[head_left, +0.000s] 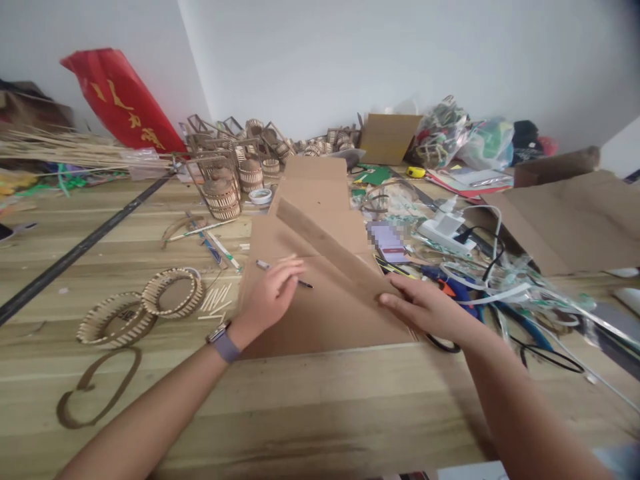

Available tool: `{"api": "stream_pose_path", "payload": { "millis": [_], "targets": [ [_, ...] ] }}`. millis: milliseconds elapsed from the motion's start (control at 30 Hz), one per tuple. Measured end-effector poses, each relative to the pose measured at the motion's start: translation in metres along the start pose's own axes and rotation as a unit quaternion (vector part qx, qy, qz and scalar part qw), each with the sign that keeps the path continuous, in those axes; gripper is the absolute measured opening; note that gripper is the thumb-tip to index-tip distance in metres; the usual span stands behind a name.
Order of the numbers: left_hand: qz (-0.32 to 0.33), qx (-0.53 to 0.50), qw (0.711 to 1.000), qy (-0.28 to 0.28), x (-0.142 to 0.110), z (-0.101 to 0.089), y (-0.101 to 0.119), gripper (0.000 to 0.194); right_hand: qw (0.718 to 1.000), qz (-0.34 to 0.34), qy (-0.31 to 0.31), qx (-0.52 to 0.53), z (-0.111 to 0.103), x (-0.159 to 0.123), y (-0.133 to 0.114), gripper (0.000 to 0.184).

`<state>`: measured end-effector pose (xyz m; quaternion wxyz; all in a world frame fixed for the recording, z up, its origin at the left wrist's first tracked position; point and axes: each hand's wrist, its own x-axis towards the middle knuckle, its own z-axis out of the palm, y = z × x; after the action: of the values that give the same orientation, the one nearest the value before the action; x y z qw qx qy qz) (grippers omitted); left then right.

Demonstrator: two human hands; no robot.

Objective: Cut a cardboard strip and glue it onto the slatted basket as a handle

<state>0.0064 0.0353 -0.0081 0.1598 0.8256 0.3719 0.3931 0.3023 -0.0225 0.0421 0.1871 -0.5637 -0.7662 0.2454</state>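
Observation:
A flattened brown cardboard box (320, 313) lies on the wooden table in front of me, with one long flap (330, 250) folded up across it. My left hand (273, 293) rests on the cardboard with the fingers curled around a dark pen (283, 273). My right hand (425, 307) pinches the near end of the raised flap at the cardboard's right edge. A watch with a purple strap sits on my left wrist.
Woven bamboo rings (143, 310) and loose sticks lie to the left. Small bamboo baskets (223, 190) crowd the back. A white power strip (445, 230), cables, blue pliers (457, 290) and scissors clutter the right, beside more cardboard (560, 213). A black bar (75, 253) crosses the left side.

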Motion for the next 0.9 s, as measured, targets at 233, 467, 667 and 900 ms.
{"api": "stream_pose_path", "payload": {
  "millis": [233,467,667,900],
  "targets": [
    [0.102,0.119,0.985,0.075,-0.035,-0.033,0.026,0.016,0.98,-0.038,-0.193,0.034,0.01,0.014,-0.001,0.028],
    [0.039,0.142,0.969,-0.199,-0.045,0.0,0.01,0.032,0.978,-0.002,-0.208,-0.002,0.021,0.019,0.007,0.022],
    [0.025,0.127,0.975,-0.182,-0.056,0.002,0.0,0.033,0.993,0.01,-0.118,-0.02,0.021,0.013,0.023,0.018],
    [0.023,0.077,0.972,-0.222,-0.06,-0.014,-0.015,0.033,0.991,0.0,-0.13,-0.023,0.009,0.001,0.029,0.014]
  ]
}}
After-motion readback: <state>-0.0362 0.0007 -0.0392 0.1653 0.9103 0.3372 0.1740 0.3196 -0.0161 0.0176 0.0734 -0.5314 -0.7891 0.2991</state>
